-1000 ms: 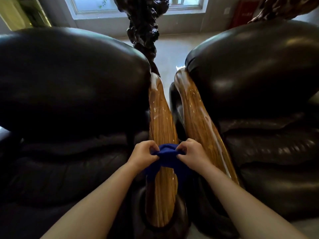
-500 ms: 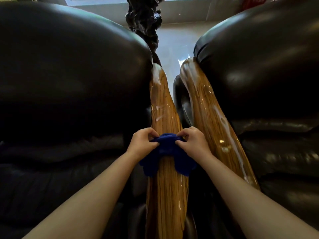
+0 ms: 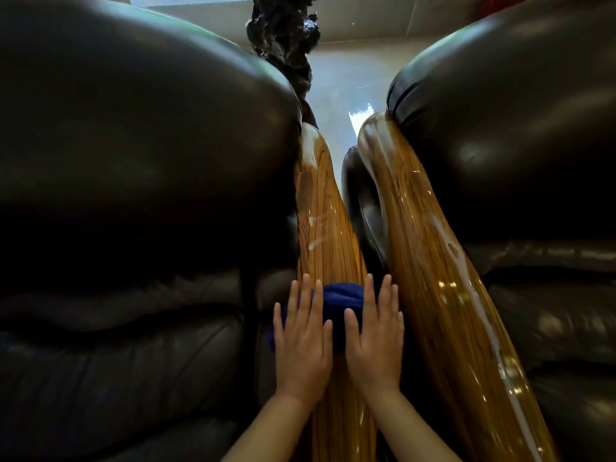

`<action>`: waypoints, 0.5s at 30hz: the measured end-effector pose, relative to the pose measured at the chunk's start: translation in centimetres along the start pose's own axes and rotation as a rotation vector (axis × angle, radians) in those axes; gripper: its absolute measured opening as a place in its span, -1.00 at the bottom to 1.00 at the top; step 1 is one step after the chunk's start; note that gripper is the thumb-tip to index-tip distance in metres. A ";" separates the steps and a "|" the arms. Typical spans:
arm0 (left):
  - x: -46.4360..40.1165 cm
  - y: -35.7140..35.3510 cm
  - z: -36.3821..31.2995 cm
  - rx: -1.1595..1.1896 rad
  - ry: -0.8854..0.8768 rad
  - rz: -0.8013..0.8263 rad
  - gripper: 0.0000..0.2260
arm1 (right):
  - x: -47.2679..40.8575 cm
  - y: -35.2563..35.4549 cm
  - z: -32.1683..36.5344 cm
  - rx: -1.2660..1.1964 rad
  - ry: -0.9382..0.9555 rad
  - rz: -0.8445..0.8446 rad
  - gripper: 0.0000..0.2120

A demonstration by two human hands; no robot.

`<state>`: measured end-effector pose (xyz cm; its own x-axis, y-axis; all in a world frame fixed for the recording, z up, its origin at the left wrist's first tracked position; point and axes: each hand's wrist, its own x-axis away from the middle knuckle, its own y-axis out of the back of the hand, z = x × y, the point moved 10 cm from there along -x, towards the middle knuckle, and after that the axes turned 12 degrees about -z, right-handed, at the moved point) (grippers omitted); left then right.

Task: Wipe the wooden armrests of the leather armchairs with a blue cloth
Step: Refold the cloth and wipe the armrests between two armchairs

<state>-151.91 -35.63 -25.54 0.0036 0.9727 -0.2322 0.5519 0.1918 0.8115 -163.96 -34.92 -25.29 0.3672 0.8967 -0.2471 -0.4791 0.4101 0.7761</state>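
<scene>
Two dark leather armchairs, side by side. Left armchair fills the left half, bulging backrest far, seat cushion near. Two wooden armrests run near-to-far through the middle, with a narrow gap between them. Left armrest belongs to the left chair, glossy striped grain, pale smears on its far part. One blue cloth draped across this armrest, around its near-middle stretch, bunched into a ridge at the far edge and hanging a bit over the left side.

Two bare hands, both on the cloth. Left hand lies flat, fingers straight and spread, palm pressing down on the left part of the cloth, not gripping. Right hand is the same: flat, fingers extended and pointing far, palm on the right part of the cloth, nothing pinched. Thumbs point inward, close to each other but apart, blue showing between them.

Right armrest is just beside the right hand, untouched, glossy with long pale streaks. Right armchair fills the right side. One dark gnarled carved object stands far, between the chairs, on the pale shiny floor.
</scene>
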 end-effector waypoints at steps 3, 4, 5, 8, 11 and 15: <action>-1.9 -1.4 1.6 -0.111 0.063 -0.015 -0.51 | -1.1 -2.0 -0.1 0.049 0.024 0.010 -0.43; -2.7 -1.4 1.7 -0.149 0.040 -0.033 -0.51 | -1.4 -2.4 -0.1 0.066 0.050 0.009 -0.43; -3.5 -1.8 1.7 -0.189 0.006 -0.039 -0.51 | -1.8 -2.8 -0.2 0.078 0.065 0.008 -0.43; -6.0 -3.0 1.5 -0.248 -0.087 -0.020 -0.50 | -4.0 -3.6 -0.5 0.075 0.061 0.014 -0.44; -9.9 -3.6 1.3 -0.262 -0.081 0.001 -0.49 | -8.3 -4.8 -0.3 0.051 0.030 0.056 -0.45; -15.7 -4.8 1.5 -0.249 -0.052 0.017 -0.49 | -14.2 -7.0 0.1 0.067 0.004 0.106 -0.44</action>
<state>-153.34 -52.00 -26.63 0.0572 0.9693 -0.2391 0.3286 0.2078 0.9213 -165.72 -50.58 -27.19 0.3139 0.9351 -0.1642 -0.4608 0.3013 0.8348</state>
